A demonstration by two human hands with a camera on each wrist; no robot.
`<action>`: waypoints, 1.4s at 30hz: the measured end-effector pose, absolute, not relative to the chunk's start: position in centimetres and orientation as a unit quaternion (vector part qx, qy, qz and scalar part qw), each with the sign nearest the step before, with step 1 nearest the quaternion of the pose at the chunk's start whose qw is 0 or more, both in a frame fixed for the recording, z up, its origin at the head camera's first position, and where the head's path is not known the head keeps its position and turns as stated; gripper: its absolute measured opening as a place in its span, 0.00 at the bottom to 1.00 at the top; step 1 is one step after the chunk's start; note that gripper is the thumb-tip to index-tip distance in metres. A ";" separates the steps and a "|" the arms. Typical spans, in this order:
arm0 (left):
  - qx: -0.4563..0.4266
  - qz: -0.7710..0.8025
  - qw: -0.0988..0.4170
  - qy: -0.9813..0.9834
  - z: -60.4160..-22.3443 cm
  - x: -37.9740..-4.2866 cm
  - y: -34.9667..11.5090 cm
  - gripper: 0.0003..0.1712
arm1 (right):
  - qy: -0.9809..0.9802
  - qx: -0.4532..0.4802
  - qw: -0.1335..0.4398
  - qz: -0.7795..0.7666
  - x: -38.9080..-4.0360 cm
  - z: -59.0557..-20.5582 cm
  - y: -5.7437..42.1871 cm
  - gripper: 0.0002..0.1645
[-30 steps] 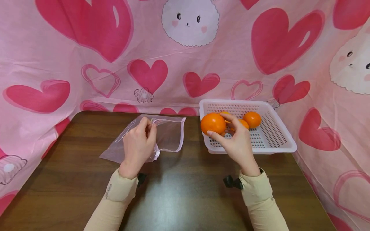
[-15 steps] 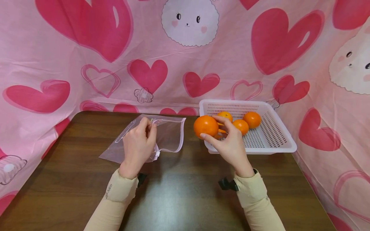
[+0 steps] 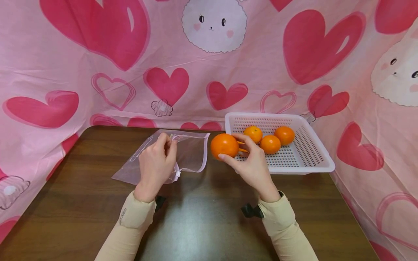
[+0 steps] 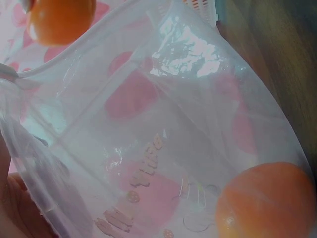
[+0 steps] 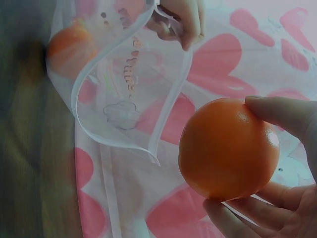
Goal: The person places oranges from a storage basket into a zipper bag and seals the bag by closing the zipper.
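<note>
My left hand (image 3: pixel 156 163) pinches the edge of a clear zip bag (image 3: pixel 130 169) by its mouth, which gapes to the right. Low inside the bag lies an orange (image 4: pixel 267 201), seen through the film in both wrist views; in the head view the hand hides it. My right hand (image 3: pixel 254 166) grips another orange (image 3: pixel 224 146) between thumb and fingertips, just right of the bag's mouth. In the right wrist view that orange is close in front, with the bag's pale rim (image 5: pixel 171 106) beside it.
A white perforated plastic basket (image 3: pixel 321 159) stands at the back right of the dark wooden table (image 3: pixel 202 224). Three oranges sit in it, one of them (image 3: pixel 270 144) nearest the front. A pink heart-patterned cloth (image 3: pixel 130 43) closes off the back and sides.
My right hand has carried its orange leftward from over the basket toward the bag's mouth, uncovering the oranges behind. The left hand and the bag have stayed in place.
</note>
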State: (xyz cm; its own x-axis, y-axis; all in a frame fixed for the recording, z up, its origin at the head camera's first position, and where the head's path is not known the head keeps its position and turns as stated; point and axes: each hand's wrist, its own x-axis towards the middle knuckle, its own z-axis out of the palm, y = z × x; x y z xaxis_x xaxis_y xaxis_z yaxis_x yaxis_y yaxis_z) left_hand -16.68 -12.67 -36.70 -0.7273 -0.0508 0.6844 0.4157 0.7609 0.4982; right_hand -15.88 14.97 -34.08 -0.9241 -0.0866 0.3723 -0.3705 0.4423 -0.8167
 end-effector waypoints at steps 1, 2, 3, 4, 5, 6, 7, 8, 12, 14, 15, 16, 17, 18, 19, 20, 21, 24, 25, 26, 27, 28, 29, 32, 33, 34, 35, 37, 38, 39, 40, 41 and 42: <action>-0.105 -0.329 0.354 -0.869 -36.7 -16.7 -12.7 0.12 | -0.838 0.139 0.141 0.508 -15.9 -34.1 14.9 0.39; -0.106 -0.329 0.355 -0.869 -36.7 -16.7 -12.7 0.12 | -0.839 0.142 0.142 0.506 -16.0 -34.2 14.8 0.39; -0.106 -0.329 0.355 -0.868 -36.7 -16.7 -12.7 0.12 | -0.841 0.144 0.141 0.503 -16.0 -34.2 14.7 0.39; -0.107 -0.329 0.357 -0.868 -36.7 -16.7 -12.7 0.12 | -0.842 0.145 0.142 0.500 -16.0 -34.2 14.6 0.39; -0.108 -0.329 0.358 -0.867 -36.7 -16.7 -12.6 0.12 | -0.844 0.146 0.142 0.496 -16.0 -34.2 14.5 0.39; -0.108 -0.329 0.358 -0.867 -36.7 -16.8 -12.6 0.12 | -0.846 0.145 0.141 0.494 -16.0 -34.2 14.4 0.39; -0.109 -0.328 0.359 -0.867 -36.7 -16.8 -12.6 0.12 | -0.846 0.144 0.138 0.494 -16.0 -34.3 14.3 0.39; -0.109 -0.327 0.360 -0.867 -36.7 -16.8 -12.6 0.12 | -0.848 0.142 0.134 0.493 -16.0 -34.3 14.1 0.39; -0.109 -0.327 0.359 -0.867 -36.8 -16.8 -12.5 0.12 | -0.849 0.131 0.112 0.499 -16.0 -34.6 13.7 0.38; -0.110 -0.329 0.358 -0.867 -36.8 -16.8 -12.5 0.12 | -0.846 0.129 0.100 0.508 -16.1 -34.7 13.6 0.38; -0.110 -0.329 0.358 -0.867 -36.8 -16.8 -12.5 0.12 | -0.844 0.129 0.095 0.512 -16.1 -34.8 13.5 0.38; -0.110 -0.330 0.358 -0.867 -36.8 -16.8 -12.5 0.12 | -0.842 0.129 0.091 0.515 -16.1 -34.9 13.4 0.38; -0.110 -0.330 0.358 -0.867 -36.8 -16.8 -12.5 0.12 | -0.840 0.130 0.085 0.520 -16.2 -35.0 13.2 0.37; -0.110 -0.329 0.359 -0.867 -36.7 -16.8 -12.5 0.12 | -0.838 0.131 0.080 0.523 -16.2 -35.1 13.1 0.37; -0.110 -0.328 0.360 -0.867 -36.7 -16.8 -12.5 0.12 | -0.836 0.132 0.074 0.528 -16.2 -35.2 12.9 0.37; -0.111 -0.327 0.361 -0.866 -36.7 -16.8 -12.5 0.12 | -0.833 0.133 0.067 0.533 -16.3 -35.4 12.7 0.37; -0.111 -0.326 0.362 -0.866 -36.7 -16.8 -12.4 0.12 | -0.831 0.134 0.060 0.537 -16.3 -35.5 12.5 0.36; -0.111 -0.323 0.364 -0.866 -36.7 -16.8 -12.4 0.12 | -0.819 0.139 0.040 0.555 -16.5 -36.0 11.9 0.35; -0.111 -0.324 0.364 -0.866 -36.7 -16.8 -12.4 0.12 | -0.816 0.140 0.034 0.560 -16.6 -36.2 11.7 0.34; -0.112 -0.324 0.364 -0.866 -36.7 -16.8 -12.4 0.12 | -0.812 0.143 0.030 0.565 -16.7 -36.3 11.5 0.34; -0.112 -0.324 0.363 -0.866 -36.7 -16.8 -12.4 0.12 | -0.812 0.144 0.028 0.565 -16.8 -36.5 11.3 0.33; -0.112 -0.324 0.362 -0.867 -36.7 -16.8 -12.4 0.12 | -0.811 0.147 0.025 0.566 -16.8 -36.6 11.2 0.33; -0.111 -0.324 0.362 -0.867 -36.7 -16.8 -12.4 0.12 | -0.811 0.147 0.024 0.565 -16.9 -36.8 11.0 0.33; -0.111 -0.325 0.359 -0.868 -36.7 -16.7 -12.4 0.12 | -0.819 0.149 0.022 0.553 -17.0 -37.0 10.5 0.33; -0.111 -0.325 0.359 -0.868 -36.7 -16.7 -12.4 0.12 | -0.822 0.148 0.020 0.549 -17.0 -37.1 10.3 0.33; -0.110 -0.325 0.358 -0.868 -36.7 -16.7 -12.4 0.12 | -0.823 0.149 0.019 0.547 -17.1 -37.1 10.1 0.33; -0.110 -0.326 0.357 -0.868 -36.7 -16.7 -12.4 0.13 | -0.825 0.148 0.018 0.544 -17.1 -37.2 9.9 0.33; -0.110 -0.325 0.357 -0.869 -36.7 -16.7 -12.4 0.13 | -0.829 0.146 0.014 0.539 -17.2 -37.3 9.5 0.33; -0.110 -0.325 0.357 -0.869 -36.8 -16.7 -12.4 0.13 | -0.831 0.146 0.013 0.537 -17.2 -37.4 9.3 0.33; -0.111 -0.324 0.357 -0.869 -36.8 -16.7 -12.4 0.13 | -0.833 0.146 0.011 0.534 -17.3 -37.5 9.1 0.33; -0.111 -0.324 0.357 -0.869 -36.8 -16.7 -12.4 0.13 | -0.835 0.146 0.010 0.531 -17.4 -37.6 8.9 0.33; -0.112 -0.323 0.358 -0.869 -36.8 -16.7 -12.3 0.13 | -0.837 0.144 0.008 0.527 -17.5 -37.6 8.8 0.33; -0.113 -0.323 0.358 -0.869 -36.8 -16.7 -12.3 0.13 | -0.840 0.144 0.005 0.523 -17.6 -37.7 8.6 0.33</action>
